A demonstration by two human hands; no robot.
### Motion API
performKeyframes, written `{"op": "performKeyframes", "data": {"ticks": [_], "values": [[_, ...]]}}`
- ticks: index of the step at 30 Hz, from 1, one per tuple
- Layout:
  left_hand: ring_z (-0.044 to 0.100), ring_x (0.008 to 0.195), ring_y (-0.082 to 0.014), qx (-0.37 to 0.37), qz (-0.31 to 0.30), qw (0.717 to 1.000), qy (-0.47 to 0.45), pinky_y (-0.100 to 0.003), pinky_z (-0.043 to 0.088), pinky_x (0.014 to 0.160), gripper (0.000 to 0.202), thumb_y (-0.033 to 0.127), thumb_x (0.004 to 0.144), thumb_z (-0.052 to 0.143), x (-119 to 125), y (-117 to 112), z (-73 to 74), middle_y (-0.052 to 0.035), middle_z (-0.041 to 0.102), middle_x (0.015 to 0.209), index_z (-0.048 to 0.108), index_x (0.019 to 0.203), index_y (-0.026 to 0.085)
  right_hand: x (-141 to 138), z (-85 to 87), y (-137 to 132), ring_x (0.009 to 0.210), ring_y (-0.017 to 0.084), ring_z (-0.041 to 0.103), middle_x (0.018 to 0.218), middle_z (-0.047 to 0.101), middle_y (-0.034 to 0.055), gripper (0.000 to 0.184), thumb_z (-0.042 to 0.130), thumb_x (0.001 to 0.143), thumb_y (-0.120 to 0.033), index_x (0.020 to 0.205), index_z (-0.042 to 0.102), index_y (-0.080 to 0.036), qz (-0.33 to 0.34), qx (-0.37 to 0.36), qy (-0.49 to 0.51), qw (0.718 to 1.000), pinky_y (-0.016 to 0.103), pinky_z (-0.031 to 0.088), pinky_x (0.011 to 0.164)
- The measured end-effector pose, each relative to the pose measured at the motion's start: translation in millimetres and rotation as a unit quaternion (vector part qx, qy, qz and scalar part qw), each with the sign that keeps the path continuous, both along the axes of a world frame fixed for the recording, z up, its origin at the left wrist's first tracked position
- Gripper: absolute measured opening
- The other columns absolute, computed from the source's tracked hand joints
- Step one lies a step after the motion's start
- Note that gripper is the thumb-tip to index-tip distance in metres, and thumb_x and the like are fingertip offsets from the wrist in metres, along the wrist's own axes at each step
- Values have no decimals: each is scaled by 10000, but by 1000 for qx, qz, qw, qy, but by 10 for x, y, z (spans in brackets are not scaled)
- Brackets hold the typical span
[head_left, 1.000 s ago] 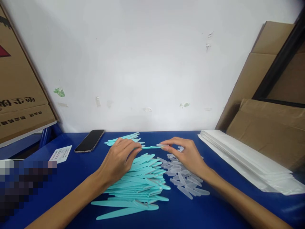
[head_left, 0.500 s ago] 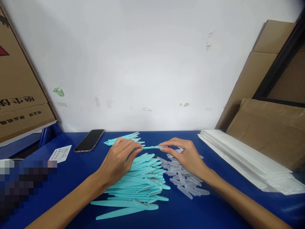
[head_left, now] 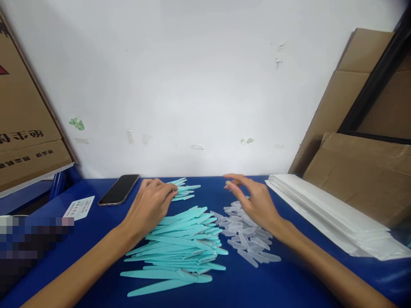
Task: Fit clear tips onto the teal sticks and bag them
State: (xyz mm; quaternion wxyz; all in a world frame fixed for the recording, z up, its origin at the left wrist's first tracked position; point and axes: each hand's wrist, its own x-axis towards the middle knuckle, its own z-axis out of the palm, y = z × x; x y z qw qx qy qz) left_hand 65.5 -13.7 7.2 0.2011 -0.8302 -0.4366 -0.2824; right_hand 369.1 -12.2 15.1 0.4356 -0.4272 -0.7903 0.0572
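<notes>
Teal tools (head_left: pixel 184 241) lie loose in 2 piles on a blue table (head_left: pixel 257 288); judging by placement, the small far pile (head_left: pixel 183 193) is finished, the large near pile and clear covers (head_left: pixel 245 241) remain. Left hand (head_left: pixel 150 201): at the far pile; whether pinching a tool cannot be told. Right hand (head_left: pixel 257 201): thumb and finger spread, empty, by the covers. Cardboard carton (head_left: pixel 28 102): contents hidden.

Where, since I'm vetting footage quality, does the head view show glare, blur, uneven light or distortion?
Head view: pale glare on the table at lower right; head view: wall brightest around the middle, dimmer toward the upper corners; head view: right hand slightly soft; head view: side boxes slant outward, possibly lens distortion; head view: mosaic covers part of the lower left.
</notes>
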Motion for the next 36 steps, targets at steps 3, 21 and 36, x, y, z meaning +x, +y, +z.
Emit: {"op": "performKeyframes", "data": {"ticks": [3,21,36], "values": [[598,784,-256,-62,90,994,12,-378,390,742,200,251,991,514,-203,117,-41,-55,673,740,697,922,209,167,24,141,829,210,726,926,773,14,279,480,1029,-364,1241,637,-273,-45,5,-3,999,323,527,755],[607,815,-216,-362,-38,925,-105,-297,437,714,241,457,889,642,-78,100,-111,-36,702,879,749,855,244,488,44,417,932,230,705,1080,762,56,266,464,1017,-297,1115,699,-221,-139,-5,-211,968,334,496,814],[558,652,-177,-434,-3,889,-142,-258,376,583,326,513,815,648,-39,116,-95,-16,691,734,776,827,214,747,-79,557,740,234,705,804,770,40,138,660,900,-343,922,772,-264,-173,-186,-338,906,295,406,596]]}}
